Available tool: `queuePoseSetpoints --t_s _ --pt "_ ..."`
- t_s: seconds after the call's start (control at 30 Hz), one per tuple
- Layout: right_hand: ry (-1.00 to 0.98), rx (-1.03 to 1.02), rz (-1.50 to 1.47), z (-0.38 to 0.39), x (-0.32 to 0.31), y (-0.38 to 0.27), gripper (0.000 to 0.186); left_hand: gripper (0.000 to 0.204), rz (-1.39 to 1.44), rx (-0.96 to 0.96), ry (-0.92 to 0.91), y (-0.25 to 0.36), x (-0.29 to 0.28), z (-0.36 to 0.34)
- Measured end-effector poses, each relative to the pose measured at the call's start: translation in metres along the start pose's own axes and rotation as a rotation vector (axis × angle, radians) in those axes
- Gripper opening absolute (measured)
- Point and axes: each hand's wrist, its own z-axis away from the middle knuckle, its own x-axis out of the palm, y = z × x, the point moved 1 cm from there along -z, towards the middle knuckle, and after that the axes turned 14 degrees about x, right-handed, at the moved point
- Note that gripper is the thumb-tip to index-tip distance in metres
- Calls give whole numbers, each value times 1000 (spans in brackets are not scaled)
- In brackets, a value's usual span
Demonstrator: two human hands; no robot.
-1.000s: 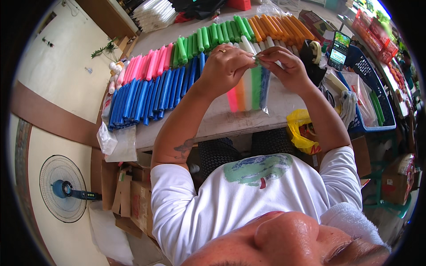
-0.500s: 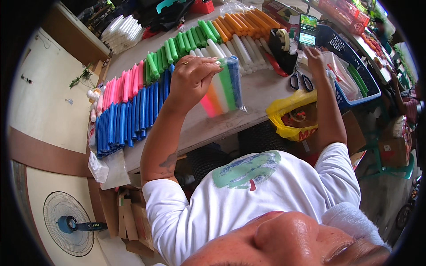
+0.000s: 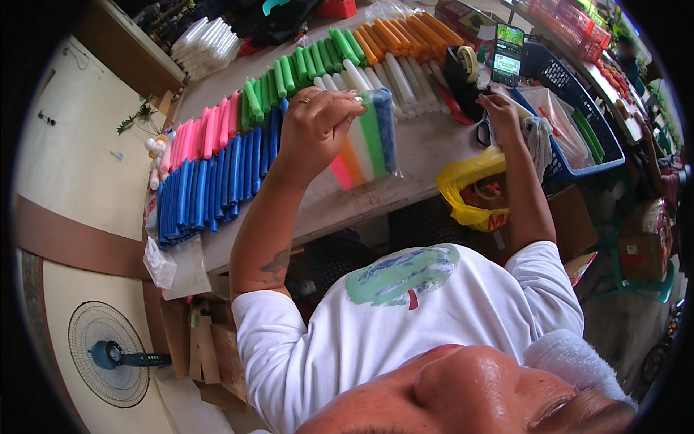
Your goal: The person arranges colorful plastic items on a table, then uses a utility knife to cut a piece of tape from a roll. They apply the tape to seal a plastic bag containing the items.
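My left hand pinches the top of a clear plastic bag of candles and holds it up over the table's front part. Pink, orange, white, green and blue candles stand side by side in the bag. My right hand is raised near a black tape dispenser, its thumb and fingers drawn together. Whatever lies between those fingertips is too small to make out. Just left of this hand are dark-handled scissors, partly covered by it.
Rows of blue, pink, green, white and orange candles line the table. At right are a yellow plastic bag, a phone and a blue basket. A fan stands left.
My right hand has shifted left and slightly down, now overlapping the scissors, with its fingers drawn closer together. My left hand holds the bag of candles in nearly the same place.
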Motion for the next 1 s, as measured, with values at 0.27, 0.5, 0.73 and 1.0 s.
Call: queuePoseSetpoints --t_s 0.27,0.5,0.73,1.0 --pt "15 -89 220 26 -20 -25 29 13 -101 -15 15 8 6 -2" --pt "-649 -172 -142 138 80 -155 34 11 -183 -3 -25 20 5 -2" --pt "-523 -409 551 155 125 -221 25 5 -279 -7 -19 38 11 -3" --pt "-419 -167 1016 158 136 -233 46 5 -324 -30 -53 47 11 -6"
